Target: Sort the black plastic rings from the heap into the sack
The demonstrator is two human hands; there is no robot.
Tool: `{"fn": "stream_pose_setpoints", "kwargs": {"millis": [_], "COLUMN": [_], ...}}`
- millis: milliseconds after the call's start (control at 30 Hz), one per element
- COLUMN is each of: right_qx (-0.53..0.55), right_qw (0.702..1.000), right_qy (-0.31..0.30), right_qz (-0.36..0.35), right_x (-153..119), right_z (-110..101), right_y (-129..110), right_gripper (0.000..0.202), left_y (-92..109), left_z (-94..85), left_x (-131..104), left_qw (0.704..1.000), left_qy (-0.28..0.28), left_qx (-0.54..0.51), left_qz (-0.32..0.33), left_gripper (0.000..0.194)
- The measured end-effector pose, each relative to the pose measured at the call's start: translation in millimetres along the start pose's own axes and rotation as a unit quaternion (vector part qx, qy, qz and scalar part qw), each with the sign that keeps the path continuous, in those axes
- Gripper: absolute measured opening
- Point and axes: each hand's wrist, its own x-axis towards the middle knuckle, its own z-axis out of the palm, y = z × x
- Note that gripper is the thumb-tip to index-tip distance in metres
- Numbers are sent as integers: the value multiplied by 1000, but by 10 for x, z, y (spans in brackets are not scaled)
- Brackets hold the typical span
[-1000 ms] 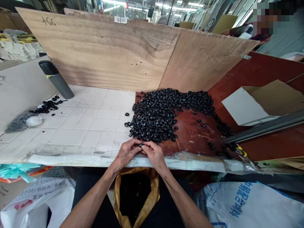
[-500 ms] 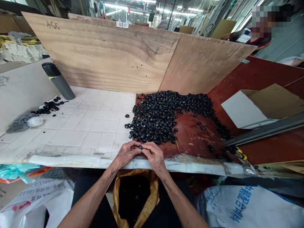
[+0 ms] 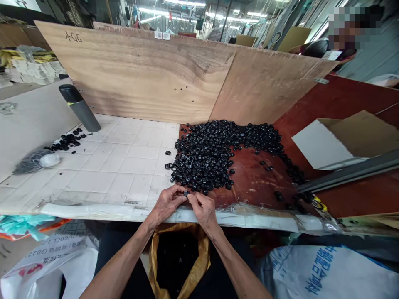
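Note:
A small black plastic ring [image 3: 185, 193] is pinched between the fingertips of my left hand [image 3: 168, 202], just above the table's front edge. My right hand [image 3: 203, 207] is closed too, thumb and bent forefinger pressed at the ring's right side. Right behind my fingers spreads a big heap of similar black rings [image 3: 202, 162], with a few strays on the white-tiled left part. Below my hands, between my legs, a yellow-brown sack [image 3: 152, 259] gapes, with dark pieces inside that I can barely make out.
A grey bottle [image 3: 83, 111] stands at the back left, near loose black pieces [image 3: 65, 142] and a plastic bag [image 3: 34, 161]. A plywood board [image 3: 140, 74] walls off the back. On the right are an open carton [image 3: 324, 145] and a metal bar [image 3: 349, 172]. Another person is beyond the board.
My right forefinger has bent and drawn slightly down, leaving more of the ring in sight. My left hand keeps its pinch. The whole view has shifted a little.

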Motion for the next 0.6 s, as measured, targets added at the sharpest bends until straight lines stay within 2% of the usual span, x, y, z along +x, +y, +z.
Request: {"fn": "stream_pose_setpoints", "kwargs": {"millis": [133, 233, 333, 500, 600], "right_qx": [25, 20, 48, 38, 54], "right_qw": [1000, 1000, 999, 999, 999], "right_qy": [-3, -2, 5, 27, 0], "right_qz": [-7, -3, -11, 12, -1], "right_x": [0, -7, -16, -54, -117], "right_z": [-9, -17, -11, -17, -67], "right_y": [-27, -11, 7, -28, -84], "right_gripper": [20, 24, 16, 24, 18], "left_y": [-2, -4, 3, 70, 135], "left_z": [-4, -6, -9, -25, -25], "left_x": [4, 4, -2, -39, -99], "left_qw": [1000, 1000, 1000, 997, 998], "left_qy": [-2, -7, -18, -53, -59], "left_qx": [-11, -1, 2, 57, 27], "left_qz": [-2, -2, 0, 23, 6], "left_gripper": [26, 25, 25, 23, 25]}}
